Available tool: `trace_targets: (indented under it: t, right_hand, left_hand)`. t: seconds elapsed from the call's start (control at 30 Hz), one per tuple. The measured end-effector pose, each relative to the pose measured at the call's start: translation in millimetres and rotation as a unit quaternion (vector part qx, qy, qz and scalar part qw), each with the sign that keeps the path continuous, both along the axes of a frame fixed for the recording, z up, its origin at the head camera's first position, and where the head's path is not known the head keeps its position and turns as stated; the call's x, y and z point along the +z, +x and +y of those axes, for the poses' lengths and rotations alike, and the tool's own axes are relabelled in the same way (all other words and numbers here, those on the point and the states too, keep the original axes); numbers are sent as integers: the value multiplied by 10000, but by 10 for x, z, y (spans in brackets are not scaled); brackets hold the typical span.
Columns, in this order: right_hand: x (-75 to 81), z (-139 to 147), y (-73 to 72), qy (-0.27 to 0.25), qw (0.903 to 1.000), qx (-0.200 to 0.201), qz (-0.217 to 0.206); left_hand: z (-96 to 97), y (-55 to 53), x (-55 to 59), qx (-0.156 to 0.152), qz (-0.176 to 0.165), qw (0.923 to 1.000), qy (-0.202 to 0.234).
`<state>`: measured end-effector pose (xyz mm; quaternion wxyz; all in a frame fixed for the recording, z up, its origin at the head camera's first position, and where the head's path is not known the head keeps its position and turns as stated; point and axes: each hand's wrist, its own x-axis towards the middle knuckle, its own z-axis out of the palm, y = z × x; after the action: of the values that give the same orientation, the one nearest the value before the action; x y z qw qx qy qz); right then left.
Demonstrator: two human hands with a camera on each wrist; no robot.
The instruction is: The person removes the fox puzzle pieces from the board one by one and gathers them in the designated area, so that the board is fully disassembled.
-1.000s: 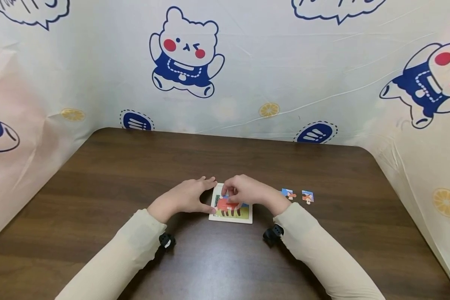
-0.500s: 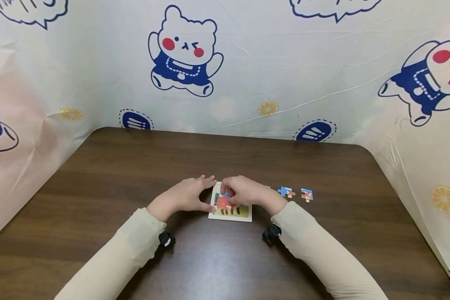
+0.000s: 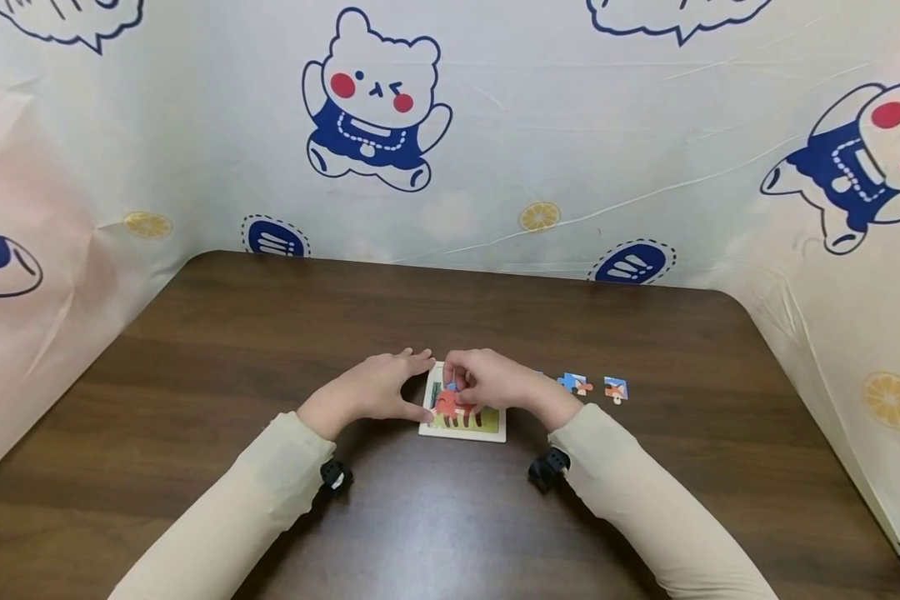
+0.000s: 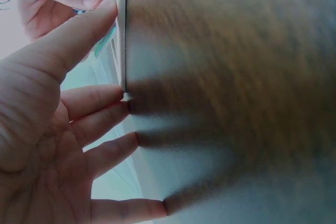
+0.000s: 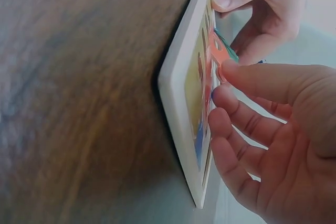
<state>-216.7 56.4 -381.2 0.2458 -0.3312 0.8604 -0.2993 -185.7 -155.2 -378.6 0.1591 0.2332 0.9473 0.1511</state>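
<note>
A small picture puzzle board point(image 3: 461, 436) with a pale frame lies flat at the middle of the table. Its picture shows a red-orange figure on yellow-green and blue. My right hand point(image 3: 492, 379) is over the board, pinching an orange puzzle piece point(image 5: 219, 51) with green and blue at its far edge between thumb and index finger. The piece stands tilted above the picture. My left hand point(image 3: 381, 387) is at the board's left side, fingers spread and nearly straight. Its thumb point(image 4: 79, 27) rests on the frame, the index finger touches the board's edge and other fingertips meet the table.
Right of the board lie two loose puzzle pieces, a nearer one point(image 3: 574, 383) and a farther one point(image 3: 616, 389). A sliver of another blue piece point(image 3: 539, 372) peeks out behind the right wrist. A printed curtain point(image 3: 495, 150) surrounds the brown table point(image 3: 285, 308).
The right hand has shifted slightly and turned the pinched piece over the board. More of the loose pieces shows beside its wrist. The left hand stays in place.
</note>
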Motion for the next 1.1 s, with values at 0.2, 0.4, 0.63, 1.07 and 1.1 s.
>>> trace_targets:
  t: [0.2,0.4,0.63,1.07,1.1]
  right_hand:
    - [28,3,14,-215,9997,-8,-131]
    - [58,-1,38,-323,9995,-20,-59]
    - [47,10,24,-484,9987,-54,-177]
    - [34,63,8,-677,9974,-84,-248]
    - [35,75,9,-709,9971,-64,-256]
  left_hand:
    - [-5,3,3,-37,58,10000,26]
    - [-6,15,8,-9,40,10000,22]
    - [-11,20,21,25,-8,10000,40]
    - [-7,13,-3,22,0,10000,22]
    - [-7,14,1,22,2,10000,15]
